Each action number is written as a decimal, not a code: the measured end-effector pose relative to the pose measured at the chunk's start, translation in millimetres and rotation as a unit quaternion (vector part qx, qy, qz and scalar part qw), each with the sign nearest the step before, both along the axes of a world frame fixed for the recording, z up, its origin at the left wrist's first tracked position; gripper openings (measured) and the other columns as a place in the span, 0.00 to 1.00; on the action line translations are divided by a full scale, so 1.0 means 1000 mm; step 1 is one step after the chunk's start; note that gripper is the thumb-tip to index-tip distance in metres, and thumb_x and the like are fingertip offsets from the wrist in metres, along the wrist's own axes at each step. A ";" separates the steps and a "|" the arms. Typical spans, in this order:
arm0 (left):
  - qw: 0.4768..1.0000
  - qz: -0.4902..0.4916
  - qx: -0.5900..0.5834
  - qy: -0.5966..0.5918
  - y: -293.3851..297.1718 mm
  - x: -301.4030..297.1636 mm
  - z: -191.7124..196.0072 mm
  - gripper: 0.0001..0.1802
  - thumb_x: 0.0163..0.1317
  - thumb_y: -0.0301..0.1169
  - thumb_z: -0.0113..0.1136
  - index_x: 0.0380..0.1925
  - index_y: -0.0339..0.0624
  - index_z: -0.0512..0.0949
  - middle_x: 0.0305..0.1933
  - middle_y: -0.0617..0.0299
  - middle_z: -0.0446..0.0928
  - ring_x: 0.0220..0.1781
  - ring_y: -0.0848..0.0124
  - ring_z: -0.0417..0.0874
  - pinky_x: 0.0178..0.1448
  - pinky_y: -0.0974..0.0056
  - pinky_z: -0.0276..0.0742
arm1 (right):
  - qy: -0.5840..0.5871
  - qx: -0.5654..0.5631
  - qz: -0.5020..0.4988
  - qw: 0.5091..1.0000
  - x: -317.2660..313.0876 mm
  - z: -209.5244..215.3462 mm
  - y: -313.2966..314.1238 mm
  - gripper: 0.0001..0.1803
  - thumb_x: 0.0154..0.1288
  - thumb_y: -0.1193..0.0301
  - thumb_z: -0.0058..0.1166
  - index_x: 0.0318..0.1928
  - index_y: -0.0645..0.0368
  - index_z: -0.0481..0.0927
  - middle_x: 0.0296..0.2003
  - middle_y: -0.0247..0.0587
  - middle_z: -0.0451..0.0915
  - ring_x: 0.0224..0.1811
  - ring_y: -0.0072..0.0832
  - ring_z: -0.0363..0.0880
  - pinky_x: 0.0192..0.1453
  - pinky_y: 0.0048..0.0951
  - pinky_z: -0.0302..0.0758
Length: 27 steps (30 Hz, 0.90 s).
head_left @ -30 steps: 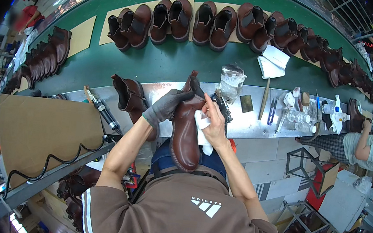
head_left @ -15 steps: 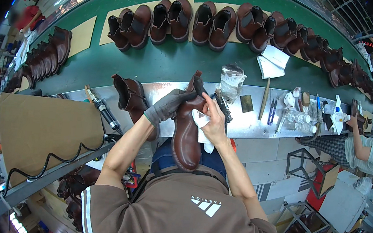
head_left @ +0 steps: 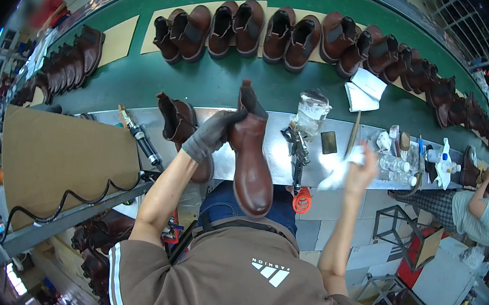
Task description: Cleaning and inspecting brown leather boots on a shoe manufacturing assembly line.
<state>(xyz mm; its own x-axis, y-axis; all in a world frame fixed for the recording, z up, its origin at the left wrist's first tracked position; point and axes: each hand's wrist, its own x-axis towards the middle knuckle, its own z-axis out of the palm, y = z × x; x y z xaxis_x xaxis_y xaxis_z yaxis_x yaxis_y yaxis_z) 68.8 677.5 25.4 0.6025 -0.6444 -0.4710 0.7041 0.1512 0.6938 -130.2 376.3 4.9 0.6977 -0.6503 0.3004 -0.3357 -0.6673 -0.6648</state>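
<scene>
In my left hand [head_left: 209,136], which wears a dark grey glove, a brown leather ankle boot [head_left: 252,174] is gripped by its upper part, with its toe hanging toward my lap. My right hand [head_left: 363,168] is bare and smeared by motion; a white cloth [head_left: 337,175] hangs from it over the metal ledge, to the left of some clear plastic bottles [head_left: 394,164]. Another brown boot [head_left: 177,123] stands on the ledge just left of my gloved hand, partly hidden behind it.
Rows of brown boots [head_left: 292,38] stand on cardboard along the green bench [head_left: 204,80]. A spray gun [head_left: 298,152] with an orange coiled hose [head_left: 302,201], a wrapped jar [head_left: 312,112] and a folded white cloth [head_left: 364,90] are close by. A co-worker [head_left: 476,215] handles boots at the far right.
My right hand has left the boot and swung right with the white cloth. The boot stays in my left hand and is slightly turned. The view has shifted a little.
</scene>
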 end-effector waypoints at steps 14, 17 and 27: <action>0.992 0.103 -0.025 -0.072 0.007 0.061 -0.037 0.16 0.64 0.37 0.55 0.45 0.37 0.74 0.41 0.63 0.78 0.42 0.75 0.80 0.44 0.71 0.77 | 0.169 0.232 0.085 0.954 0.023 -0.097 0.085 0.22 0.49 0.64 0.68 0.40 0.66 0.77 0.38 0.46 0.75 0.46 0.32 0.72 0.46 0.34 0.70; 0.988 0.133 -0.017 -0.075 0.003 0.064 -0.039 0.15 0.63 0.37 0.56 0.43 0.36 0.76 0.40 0.63 0.78 0.41 0.75 0.80 0.42 0.71 0.77 | 0.088 0.256 0.090 0.959 0.019 -0.085 0.095 0.14 0.57 0.68 0.62 0.37 0.66 0.77 0.31 0.37 0.76 0.36 0.23 0.73 0.39 0.28 0.70; 0.996 0.077 -0.037 0.019 -0.001 0.085 -0.058 0.15 0.64 0.34 0.52 0.47 0.36 0.73 0.44 0.58 0.77 0.44 0.67 0.79 0.51 0.62 0.77 | -0.015 0.291 0.286 0.913 0.008 0.073 0.124 0.20 0.55 0.80 0.59 0.49 0.72 0.75 0.29 0.44 0.80 0.30 0.25 0.79 0.35 0.24 0.75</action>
<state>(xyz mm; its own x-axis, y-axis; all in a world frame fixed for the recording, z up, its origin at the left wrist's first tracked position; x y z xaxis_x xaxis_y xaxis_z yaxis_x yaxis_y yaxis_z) 153.5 676.6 -32.5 0.6795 -0.5797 -0.4498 0.6943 0.3099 0.6496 -121.9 500.0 77.5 0.9705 -0.2370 0.0452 -0.0182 -0.2585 -0.9659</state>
